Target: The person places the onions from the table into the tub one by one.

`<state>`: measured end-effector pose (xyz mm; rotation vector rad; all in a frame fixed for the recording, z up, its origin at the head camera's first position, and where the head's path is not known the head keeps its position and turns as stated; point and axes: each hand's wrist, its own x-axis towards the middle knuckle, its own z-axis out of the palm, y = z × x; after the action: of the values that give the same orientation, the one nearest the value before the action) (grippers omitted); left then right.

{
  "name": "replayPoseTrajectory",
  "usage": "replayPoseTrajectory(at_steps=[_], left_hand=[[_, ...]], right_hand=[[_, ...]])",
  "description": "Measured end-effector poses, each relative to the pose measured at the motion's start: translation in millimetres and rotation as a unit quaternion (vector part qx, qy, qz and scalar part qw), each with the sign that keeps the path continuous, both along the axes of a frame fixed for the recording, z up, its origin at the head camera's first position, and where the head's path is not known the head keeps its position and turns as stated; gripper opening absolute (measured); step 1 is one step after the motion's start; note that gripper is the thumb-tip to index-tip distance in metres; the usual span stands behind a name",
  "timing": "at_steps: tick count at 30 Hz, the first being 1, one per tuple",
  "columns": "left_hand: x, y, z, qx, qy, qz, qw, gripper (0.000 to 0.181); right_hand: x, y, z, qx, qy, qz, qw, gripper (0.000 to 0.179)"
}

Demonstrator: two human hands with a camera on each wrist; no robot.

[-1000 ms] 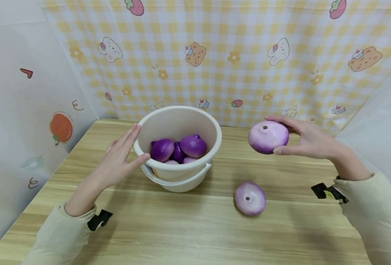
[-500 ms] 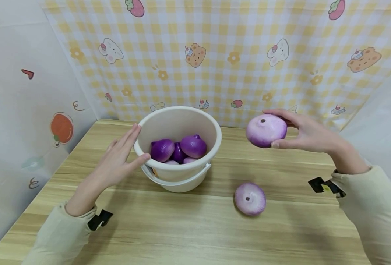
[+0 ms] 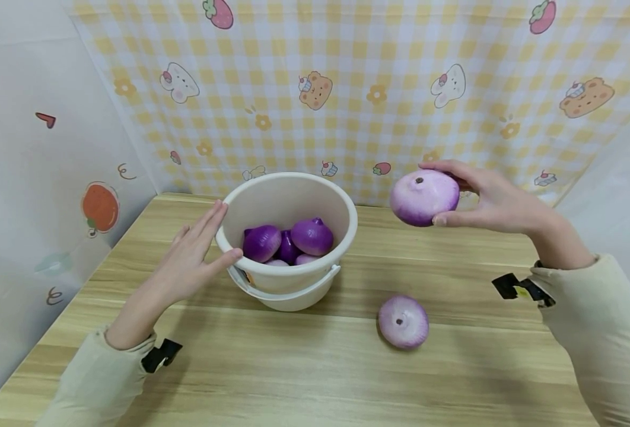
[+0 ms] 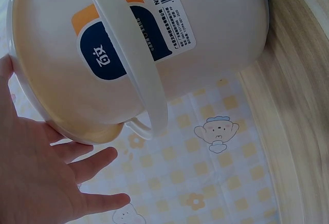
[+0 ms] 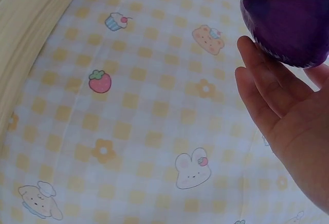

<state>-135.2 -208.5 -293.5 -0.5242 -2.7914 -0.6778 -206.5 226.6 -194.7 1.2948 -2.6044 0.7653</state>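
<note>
My left hand (image 3: pixel 187 267) rests against the left rim of a white bucket (image 3: pixel 288 286), its fingers straight and spread. The left wrist view has the bucket's labelled side and hanging handle (image 4: pixel 139 64) beside those fingers. Inside the bucket lie several purple onions (image 3: pixel 312 236). To the right, my right hand (image 3: pixel 499 201) grips a purple onion (image 3: pixel 424 198) between thumb and fingers, held above the table with its root end up. The right wrist view catches that onion's dark pointed underside (image 5: pixel 288 18). Another onion (image 3: pixel 403 322) sits on the table, pale root end up.
A wood-grain table (image 3: pixel 293 379) bears the bucket and the loose onion. Behind it hangs a yellow checked cloth (image 3: pixel 347 77) with cartoon prints. White printed sheeting (image 3: pixel 21 178) borders the left side.
My right hand has lifted the onion higher and shifted it slightly left. My left hand and the bucket have stayed in place.
</note>
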Motion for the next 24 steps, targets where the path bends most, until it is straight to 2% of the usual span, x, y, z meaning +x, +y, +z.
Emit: replayPoseTrajectory(at_steps=[3, 15, 21, 24], left_hand=[[0.5, 0.5, 0.0, 0.001, 0.003, -0.003, 1.0000, 0.076], [1.1, 1.3, -0.2, 0.003, 0.007, -0.008, 0.9999, 0.076], [0.8, 1.0, -0.6, 0.003, 0.006, -0.008, 0.9999, 0.076], [0.7, 1.2, -0.5, 0.003, 0.007, -0.008, 0.9999, 0.076]], right_hand=[[-0.5, -4, 4.3, -0.005, 0.006, 0.014, 0.9999, 0.076], [1.0, -19, 15.3, -0.001, 0.005, 0.017, 0.9998, 0.075], [1.7, -27, 20.8, 0.010, -0.016, 0.000, 0.9998, 0.074], [1.4, -32, 23.5, 0.008, -0.025, 0.006, 0.9996, 0.074]])
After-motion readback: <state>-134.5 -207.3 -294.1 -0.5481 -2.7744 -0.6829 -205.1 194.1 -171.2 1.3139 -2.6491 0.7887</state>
